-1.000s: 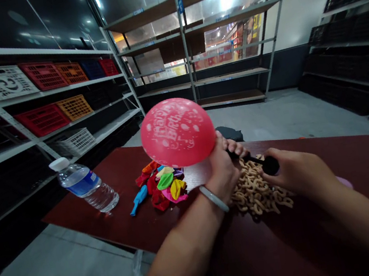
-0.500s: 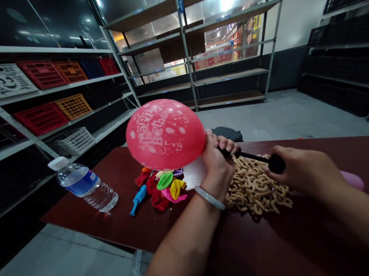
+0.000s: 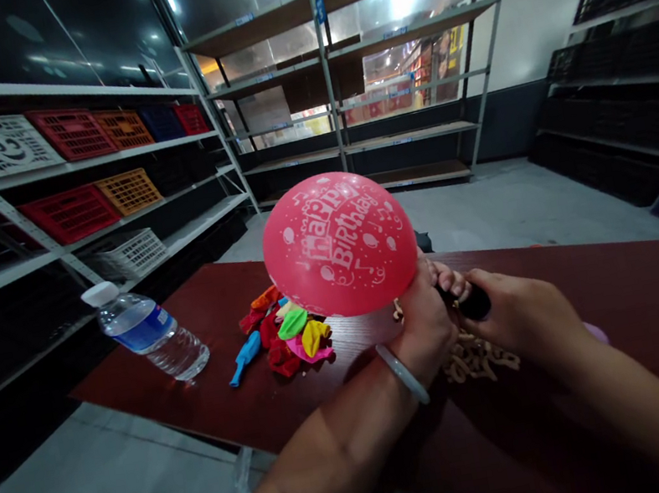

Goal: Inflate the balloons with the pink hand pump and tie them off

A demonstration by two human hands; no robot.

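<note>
A red balloon [image 3: 339,245], partly inflated and printed "Happy Birthday", extends up and left from my left hand [image 3: 421,311]. That hand is closed around the barrel of a black balloon pump [image 3: 475,302], at the balloon's neck; the nozzle is hidden by the fingers. My right hand [image 3: 525,310] grips the pump's round black handle, close against the left fingers. Beneath both hands lies a heap of tan, curved snack-like pieces [image 3: 480,357], largely covered by them. To the left sits a pile of flat balloons [image 3: 293,329] in several colours.
A water bottle [image 3: 153,333] with a white cap stands on the left of the dark red table [image 3: 220,419]. Part of a lilac object [image 3: 596,333] shows behind my right wrist. Shelves with plastic crates [image 3: 70,132] line the left; a metal rack [image 3: 328,77] stands behind.
The pump handle has gone in toward my left hand, bringing my right hand close to it. The balloon looks bigger and has shifted right with the left hand, covering more of the heap.
</note>
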